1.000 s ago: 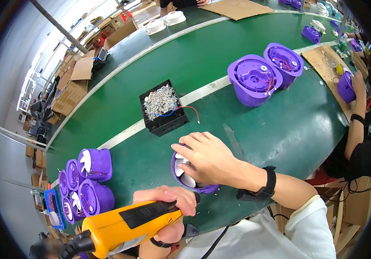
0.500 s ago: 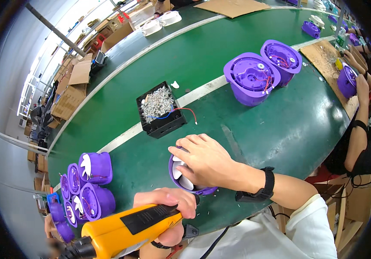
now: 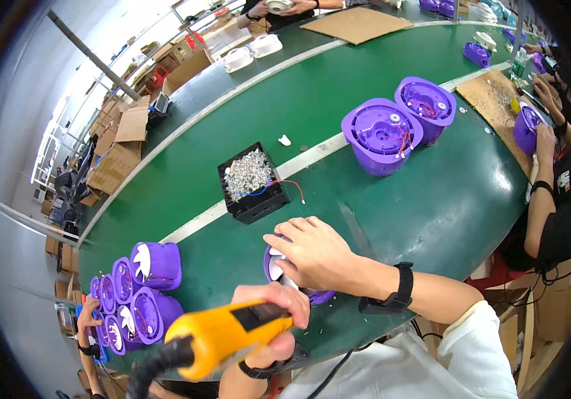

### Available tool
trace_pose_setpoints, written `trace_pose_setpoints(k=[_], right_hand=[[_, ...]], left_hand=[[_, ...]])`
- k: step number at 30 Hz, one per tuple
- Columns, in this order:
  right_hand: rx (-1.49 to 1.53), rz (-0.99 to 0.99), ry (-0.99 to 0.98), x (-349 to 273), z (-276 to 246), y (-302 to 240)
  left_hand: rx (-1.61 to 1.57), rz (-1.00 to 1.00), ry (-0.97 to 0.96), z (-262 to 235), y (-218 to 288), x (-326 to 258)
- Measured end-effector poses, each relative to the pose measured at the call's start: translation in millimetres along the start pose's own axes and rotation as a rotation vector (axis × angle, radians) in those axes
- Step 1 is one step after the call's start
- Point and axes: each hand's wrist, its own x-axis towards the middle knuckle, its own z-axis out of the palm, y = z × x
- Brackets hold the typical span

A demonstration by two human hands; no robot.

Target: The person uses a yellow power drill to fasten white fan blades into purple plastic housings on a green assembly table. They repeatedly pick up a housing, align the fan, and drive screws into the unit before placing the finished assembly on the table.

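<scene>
My left hand (image 3: 293,302) is closed round a yellow electric screwdriver (image 3: 222,339) with a black grip patch and a thick black cable at its back end. The tool slants toward a purple plastic housing (image 3: 323,297) on the green table; its tip is hidden behind my hand. Over that housing lies my right hand (image 3: 322,256), fingers bent across its rim and holding it down. White blade-like parts (image 3: 275,269) show inside, beside my right thumb. Just beyond stands a black box (image 3: 259,209) of small metal screws, with a red and blue wire lying across it.
Several purple housings (image 3: 159,266) stand at the left, where another person's hand (image 3: 88,316) reaches in. Two more, a near one (image 3: 375,156) and a far one (image 3: 444,133), stand at right. A co-worker's hand (image 3: 545,143) holds another housing (image 3: 525,136). Cardboard (image 3: 355,25) lies at the back.
The screwdriver's back end has swung up and right, so the tool looks foreshortened. My right hand stays on the housing. Another person's hand now reaches to the left-hand housings. The view has shifted slightly.
</scene>
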Motion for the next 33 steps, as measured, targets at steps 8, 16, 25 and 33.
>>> trace_pose_setpoints(k=[8, 16, 25, 33], right_hand=[[-0.047, -0.052, 0.042, 0, 1, -1], [-0.216, 0.095, 0.073, -10, -14, -6], [-0.054, -0.121, -0.321, -17, -66, 21], [-0.36, 0.319, -0.292, 5, -68, -28]], left_hand=[[-0.062, -0.049, 0.077, 3, 5, -1], [-0.032, 0.181, 0.189, -24, 24, -2], [0.112, 0.192, 0.232, -48, 27, -15], [0.06, 0.154, 0.2, -28, 31, -15]])
